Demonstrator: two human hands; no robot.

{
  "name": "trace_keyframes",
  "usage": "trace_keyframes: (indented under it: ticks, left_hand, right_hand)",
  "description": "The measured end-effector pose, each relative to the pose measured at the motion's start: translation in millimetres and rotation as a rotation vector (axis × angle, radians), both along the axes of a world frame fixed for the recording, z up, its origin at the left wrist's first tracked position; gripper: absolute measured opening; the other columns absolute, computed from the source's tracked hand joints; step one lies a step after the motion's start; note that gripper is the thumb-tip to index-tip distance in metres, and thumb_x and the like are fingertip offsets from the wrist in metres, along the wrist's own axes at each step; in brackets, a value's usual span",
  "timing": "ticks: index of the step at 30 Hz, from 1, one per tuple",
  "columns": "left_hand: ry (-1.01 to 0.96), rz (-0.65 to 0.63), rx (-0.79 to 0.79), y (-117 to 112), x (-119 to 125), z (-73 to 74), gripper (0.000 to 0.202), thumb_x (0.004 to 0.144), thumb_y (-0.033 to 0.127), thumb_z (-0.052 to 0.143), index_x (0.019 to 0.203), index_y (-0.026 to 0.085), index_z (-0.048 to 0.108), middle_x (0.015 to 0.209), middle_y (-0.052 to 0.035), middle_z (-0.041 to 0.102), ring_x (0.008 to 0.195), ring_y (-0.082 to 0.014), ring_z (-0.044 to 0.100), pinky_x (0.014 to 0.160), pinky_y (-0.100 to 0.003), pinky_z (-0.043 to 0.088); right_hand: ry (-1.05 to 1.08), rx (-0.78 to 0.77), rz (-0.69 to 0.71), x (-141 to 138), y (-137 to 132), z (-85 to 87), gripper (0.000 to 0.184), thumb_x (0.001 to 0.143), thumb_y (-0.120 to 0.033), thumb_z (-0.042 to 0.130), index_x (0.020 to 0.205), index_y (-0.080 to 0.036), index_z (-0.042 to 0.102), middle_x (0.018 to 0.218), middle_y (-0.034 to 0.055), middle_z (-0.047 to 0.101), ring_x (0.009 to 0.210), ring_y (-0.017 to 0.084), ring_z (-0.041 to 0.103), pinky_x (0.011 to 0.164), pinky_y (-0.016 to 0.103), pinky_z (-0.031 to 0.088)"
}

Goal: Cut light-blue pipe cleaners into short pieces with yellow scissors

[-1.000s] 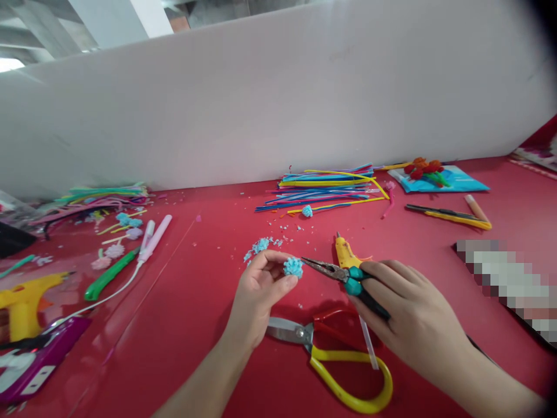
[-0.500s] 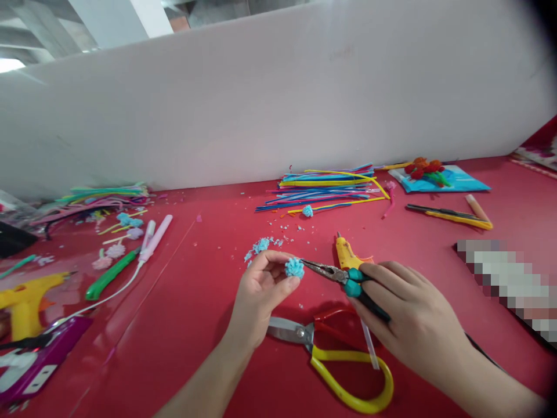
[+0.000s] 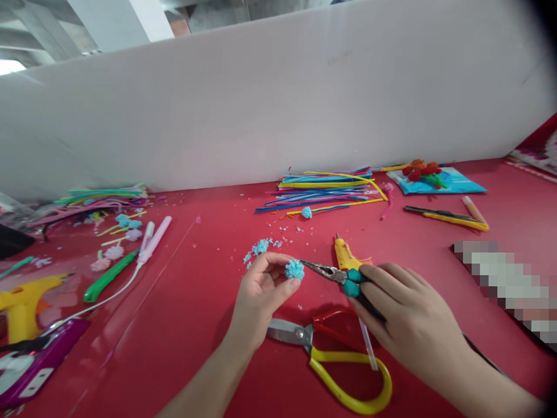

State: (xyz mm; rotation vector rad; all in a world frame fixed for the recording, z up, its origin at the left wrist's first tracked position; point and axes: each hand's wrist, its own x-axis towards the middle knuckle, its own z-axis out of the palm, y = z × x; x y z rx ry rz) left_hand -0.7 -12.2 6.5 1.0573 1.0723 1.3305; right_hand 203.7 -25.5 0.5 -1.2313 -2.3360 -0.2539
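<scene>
My left hand pinches a small fluffy light-blue pom-pom flower between thumb and fingertips, just above the red table. My right hand grips the teal-and-black handles of needle-nose pliers. The pliers' tips point left and nearly touch the flower. Under both hands lie scissors with yellow and red handles. A yellow glue gun rests just behind the pliers.
A stack of coloured pipe cleaners lies at the back, with blue fluff scraps in front. At the left are a second yellow glue gun, a green tool, a pink pen-like tool and more pipe cleaners. A white board walls the rear.
The flower and the pliers' tips have drawn slightly closer together; otherwise both hands stay almost where they were.
</scene>
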Motion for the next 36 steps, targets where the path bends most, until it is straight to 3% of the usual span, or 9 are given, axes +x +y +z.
trace_keyframes:
  ticks: [4,9,26,36]
  left_hand:
    - [-0.001,0.012,0.018,-0.9,0.4,2.9,0.02,0.062,0.013,0.064,0.079,0.017,0.054,0.078,-0.002,0.057,0.073,-0.0123,0.052,0.069,-0.024,0.041]
    - [-0.082,0.019,0.009,-1.6,-0.3,5.6,0.021,0.063,0.013,0.062,0.082,0.017,0.054,0.08,-0.0018,0.056,0.073,-0.0122,0.052,0.069,-0.025,0.041]
    - [-0.081,0.028,-0.016,-2.6,1.5,4.2,0.024,0.062,0.015,0.064,0.084,0.017,0.055,0.08,-0.0031,0.056,0.072,-0.013,0.052,0.066,-0.025,0.043]
    - [-0.05,0.033,-0.014,-2.6,1.8,3.2,0.023,0.062,0.014,0.065,0.083,0.017,0.055,0.077,-0.0009,0.056,0.072,-0.0116,0.051,0.067,-0.023,0.041]
  right_hand:
    - [0.01,0.027,-0.011,-0.1,-1.0,1.1,0.012,0.078,-0.024,0.05,0.068,-0.02,0.055,0.09,0.0061,0.059,0.077,0.019,0.05,0.069,0.033,0.038]
    - [0.106,-0.053,0.017,0.3,0.7,0.8,0.009,0.076,-0.026,0.052,0.072,-0.019,0.055,0.096,0.0076,0.057,0.083,0.02,0.05,0.07,0.034,0.039]
    - [0.084,-0.036,0.035,0.2,-0.1,-1.7,0.012,0.079,-0.023,0.048,0.07,-0.019,0.056,0.089,0.0068,0.059,0.076,0.018,0.051,0.065,0.032,0.039]
    - [-0.116,0.148,-0.028,-0.5,-5.5,1.9,0.013,0.078,-0.02,0.048,0.069,-0.019,0.058,0.091,0.0062,0.061,0.076,0.02,0.05,0.064,0.035,0.035]
